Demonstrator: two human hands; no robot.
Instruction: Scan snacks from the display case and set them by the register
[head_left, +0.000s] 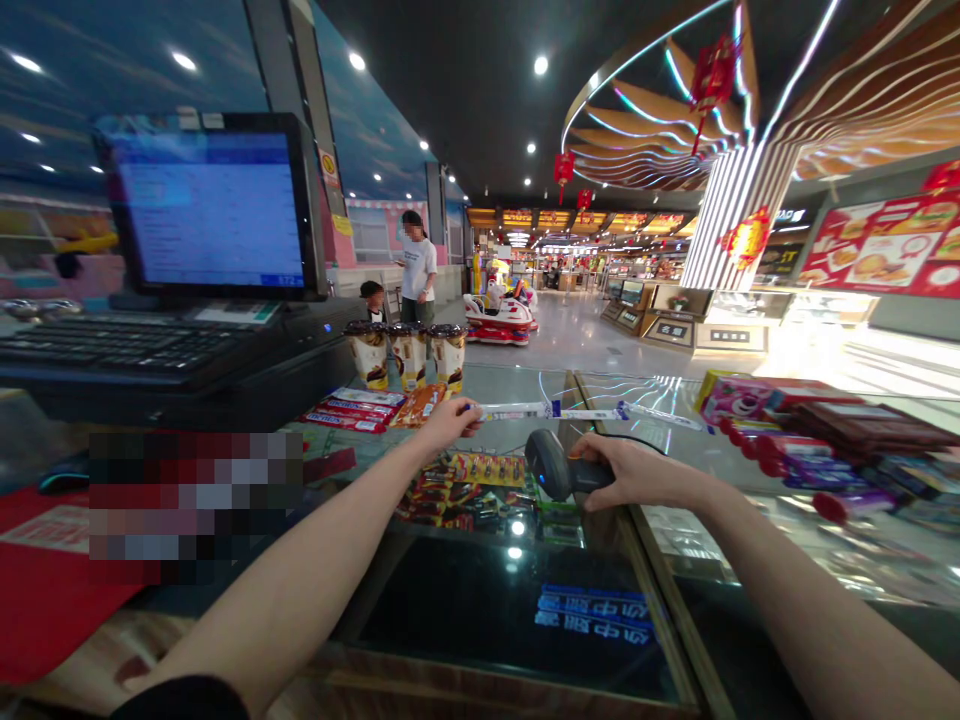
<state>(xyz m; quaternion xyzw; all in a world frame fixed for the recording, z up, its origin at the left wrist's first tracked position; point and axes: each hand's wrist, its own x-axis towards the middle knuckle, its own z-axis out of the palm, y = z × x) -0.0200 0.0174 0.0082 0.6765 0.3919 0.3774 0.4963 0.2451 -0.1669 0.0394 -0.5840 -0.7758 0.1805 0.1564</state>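
The white strip point(517, 411) of linked packets stretches over the far part of the glass-topped bench point(480, 580), from the person's left hand toward the goods on the right; whether it rests on the glass along its whole length is hard to tell. The left hand point(454, 420) pinches its near-left end between thumb and fingers. A light, steady pull there would suit it best, enough to lay the packets flat without straining the joins, with the fingertips clear of the print.

The right hand point(619, 468) is wrapped round the handle of a dark scanner point(549, 465), whose head sits on the near side of the strip, apparently apart from it. Good handling calls for a loose wrist, the head squared to one packet's face, and a small gap so that nothing is brushed aside.

Just beyond the left hand lies an orange packet point(420, 405), with red packets point(352, 412) beside it and three cups point(409, 358) standing behind; the left forearm is best lifted clear of them. Farther left, a screen point(221, 210) stands above a keyboard point(127, 345), its text too blurred to read.
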